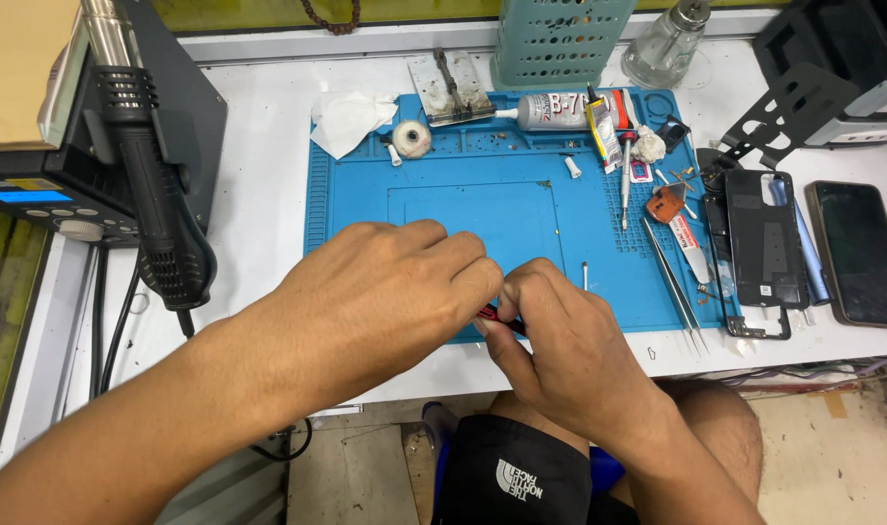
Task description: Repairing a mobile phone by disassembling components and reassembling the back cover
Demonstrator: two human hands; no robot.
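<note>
Both hands meet at the near edge of the blue mat (482,194). Left hand (385,292) fingers curled shut, tips pinching one end of a small red-and-black part (489,313); right hand (560,350) closed on its other end, thumb on top. Part sits between the fingertips, just over the mat edge; mostly hidden, can't tell what it is.

Outward: at 12 o'clock, white glue tube (545,110) w/ dark lettering, lying flat at the mat's far edge. Just right of it, yellow-and-white sachet (606,131), long and narrow. At 1 o'clock, small pink-white label card (640,171) and orange tab (665,204). At 2 o'clock, tweezers (675,282) lying diagonal, then a white-red strip packet (687,243). At 3 o'clock on the bench (259,194), black phone back (762,238), dark phone (859,253) beside it. At 9 o'clock, hot-air gun (152,185) in its station holder.
</note>
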